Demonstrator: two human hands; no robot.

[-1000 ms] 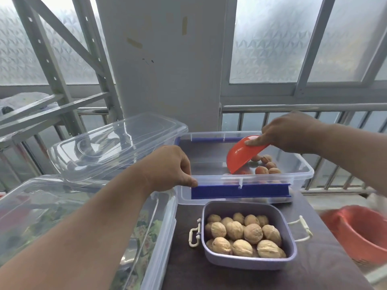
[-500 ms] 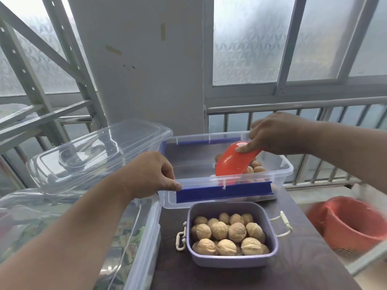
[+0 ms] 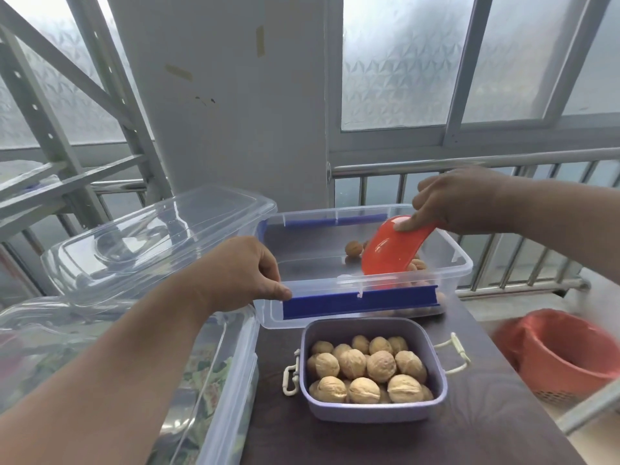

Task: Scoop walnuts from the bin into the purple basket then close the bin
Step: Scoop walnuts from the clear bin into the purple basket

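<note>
At the bottom middle of the picture a purple basket (image 3: 374, 409) sits on the dark worktop (image 3: 486, 431). It is full of walnuts (image 3: 367, 372), and a white clip (image 3: 290, 375) hangs on its left side, with another white clip on its right side. At the lower left is a big clear box (image 3: 214, 380) with leafy green stuff inside. At the lower right, off the worktop, is a red bucket (image 3: 563, 355). Just behind the basket, in the middle of the picture, is the clear bin (image 3: 461, 263) with a blue strip (image 3: 360, 302) along its near edge. The bin is open. The left hand (image 3: 246, 273) holds the bin's near left corner, with the thumb on the front rim and the fingers curled over the edge. The right hand (image 3: 464, 201) comes in from the right and grips the top rim of a red scoop (image 3: 392, 246), thumb on the front and fingers behind. The scoop is tipped down inside the right part of the bin. A few loose nuts (image 3: 354, 248) lie on the bin floor by the scoop, and more lie behind and under it. To the left of the bin, the clear lid (image 3: 151, 243) lies tilted on top of the big clear box. Farther back are a white pillar (image 3: 228, 95), a metal railing (image 3: 469, 162), grey metal frames (image 3: 50, 129) at the upper left, and frosted windows (image 3: 402, 55) at the top.
</note>
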